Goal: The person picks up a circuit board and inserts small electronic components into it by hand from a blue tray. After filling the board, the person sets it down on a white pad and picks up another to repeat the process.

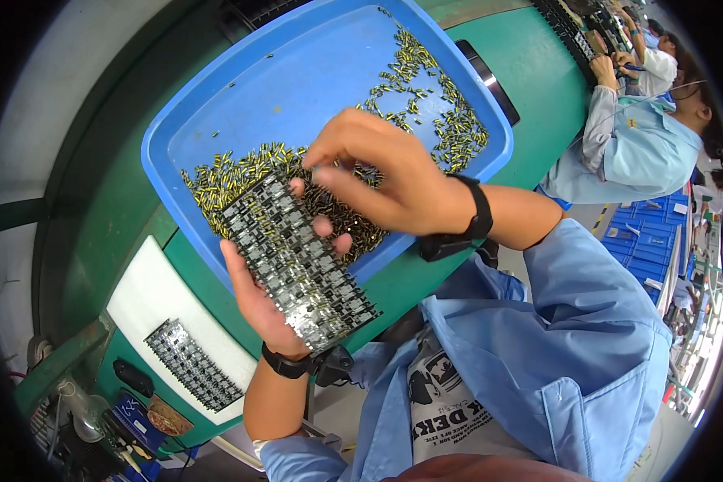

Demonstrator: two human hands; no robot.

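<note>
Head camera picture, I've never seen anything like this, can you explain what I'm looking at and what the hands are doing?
This is one fisheye view from a camera worn on a person's head, looking down at their own bare hands; the lens bends straight edges. The left hand holds a dark circuit board panel from underneath. The right hand, its fingers pinched together, hovers at the panel's top end. Behind them a blue tray holds a scatter of small yellow and black components. It rests on a green workbench. A second panel lies on a white plate at lower left. Another person in a light blue coat works nearby.
</note>
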